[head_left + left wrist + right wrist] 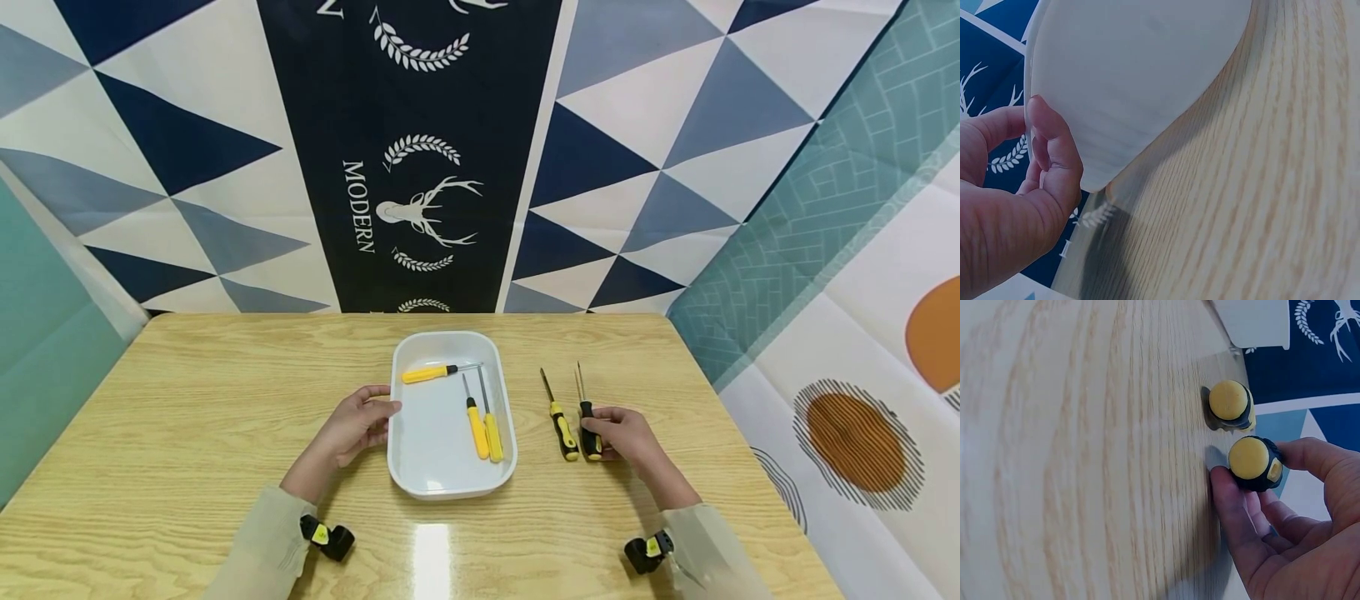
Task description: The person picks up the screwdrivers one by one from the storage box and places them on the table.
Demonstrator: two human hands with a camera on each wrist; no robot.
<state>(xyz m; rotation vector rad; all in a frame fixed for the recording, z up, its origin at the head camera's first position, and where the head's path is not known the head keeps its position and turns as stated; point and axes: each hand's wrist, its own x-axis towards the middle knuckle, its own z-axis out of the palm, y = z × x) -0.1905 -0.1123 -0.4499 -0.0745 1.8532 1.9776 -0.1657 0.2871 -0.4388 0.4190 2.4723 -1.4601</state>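
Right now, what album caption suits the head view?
Left fingers grip a white rectangular tray; right fingers hold a black-handled, yellow-ended screwdriver.

A shallow white rectangular tray with rounded corners (pixel 429 442) stood open side up; to its right, a black-handled screwdriver with a yellow end cap (pixel 591 443) pointed its slim metal shaft forward.

from farthest off, the head view looks forward and down over the white rounded-rectangular tray (pixel 427 433); the left wrist view, close, faces the tray's side; the right wrist view, also close, faces the butts of two black-and-yellow screwdrivers (pixel 1249 459); all three share the pale wood-grain table (pixel 225 400).
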